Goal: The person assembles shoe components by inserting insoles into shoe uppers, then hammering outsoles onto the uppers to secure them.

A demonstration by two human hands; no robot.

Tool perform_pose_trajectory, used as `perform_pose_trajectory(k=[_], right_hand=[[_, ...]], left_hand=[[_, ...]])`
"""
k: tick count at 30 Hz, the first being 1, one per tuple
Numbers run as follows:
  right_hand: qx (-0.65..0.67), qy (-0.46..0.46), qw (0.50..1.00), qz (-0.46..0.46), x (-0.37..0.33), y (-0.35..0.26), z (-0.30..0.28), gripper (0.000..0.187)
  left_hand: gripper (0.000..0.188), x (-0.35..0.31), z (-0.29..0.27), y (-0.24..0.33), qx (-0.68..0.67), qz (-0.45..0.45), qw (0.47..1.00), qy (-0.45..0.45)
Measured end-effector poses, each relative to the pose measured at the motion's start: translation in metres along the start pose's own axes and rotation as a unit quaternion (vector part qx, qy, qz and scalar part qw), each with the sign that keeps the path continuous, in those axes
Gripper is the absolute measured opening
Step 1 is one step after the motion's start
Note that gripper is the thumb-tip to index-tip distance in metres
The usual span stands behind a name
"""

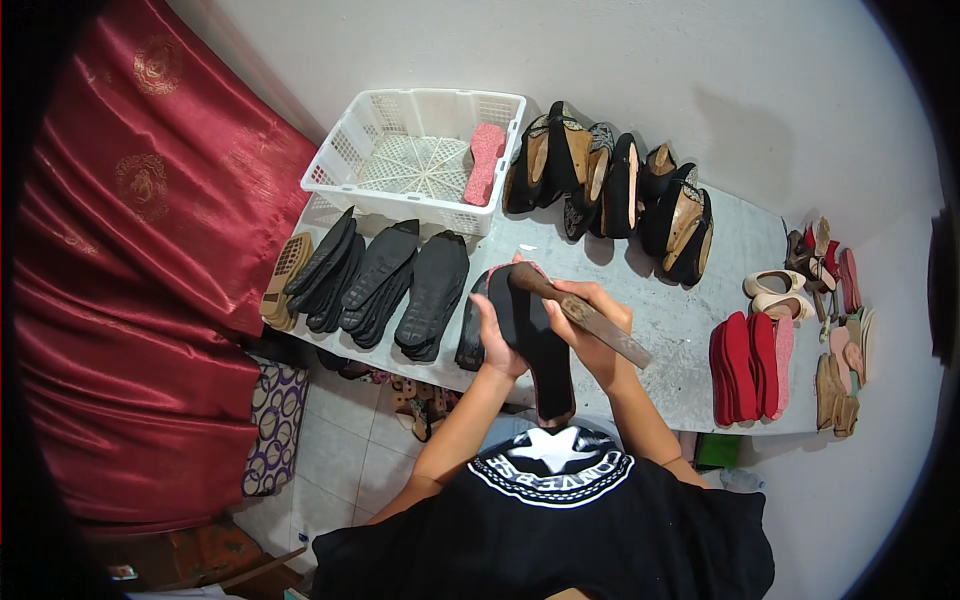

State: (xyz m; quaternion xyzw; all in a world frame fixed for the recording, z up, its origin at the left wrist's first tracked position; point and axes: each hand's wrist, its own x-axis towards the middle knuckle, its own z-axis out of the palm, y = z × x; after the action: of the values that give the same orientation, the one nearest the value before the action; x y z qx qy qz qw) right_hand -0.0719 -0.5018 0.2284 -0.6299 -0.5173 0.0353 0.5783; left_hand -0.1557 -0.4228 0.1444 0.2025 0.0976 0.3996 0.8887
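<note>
My left hand is wrapped around the black shoe sole, fingers clamped on its left edge, holding it upright over the near edge of the grey worktable, right in front of my chest. My right hand is closed tight on the hammer, its dark head sitting against the top of the sole, wooden handle running out to my right. The risk as I see it: my left thumb lies close to where the head meets the sole, so a glancing blow could catch it. The sole is only pinched by one edge, and a hard tap might twist it out of my grip and drop it toward the tiled floor. Just left of my hand lie the stacks of black soles, close enough for a loose elbow to knock. Behind them sits the white plastic basket with one pink insole, and a row of black shoes beside it. Red insoles lie well off to my right.
</note>
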Motion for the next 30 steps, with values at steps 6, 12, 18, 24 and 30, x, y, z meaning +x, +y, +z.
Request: perform_pose_trajectory(k=[6,12,18,24,30], right_hand=[[0.094,0.054,0.993,0.042,-0.013,0.003,-0.003,0.025],[0.021,0.025,0.999,0.028,-0.016,0.003,-0.006,0.020],[-0.026,0.005,1.000,0.012,-0.019,0.007,-0.014,0.026],[0.035,0.070,0.997,-0.001,-0.028,-0.006,-0.024,0.026],[-0.033,0.028,0.999,0.007,-0.040,0.006,-0.028,0.025]], left_hand=[[0.080,0.001,0.003,0.002,-0.118,-0.061,0.979,-0.153],[0.078,-0.002,0.005,-0.002,-0.104,-0.048,0.990,-0.085],[0.079,-0.005,0.006,-0.001,-0.125,-0.058,0.989,-0.051],[0.077,-0.009,-0.003,0.002,-0.204,-0.079,0.972,-0.087],[0.070,-0.011,0.009,0.005,-0.109,-0.064,0.983,-0.136]])
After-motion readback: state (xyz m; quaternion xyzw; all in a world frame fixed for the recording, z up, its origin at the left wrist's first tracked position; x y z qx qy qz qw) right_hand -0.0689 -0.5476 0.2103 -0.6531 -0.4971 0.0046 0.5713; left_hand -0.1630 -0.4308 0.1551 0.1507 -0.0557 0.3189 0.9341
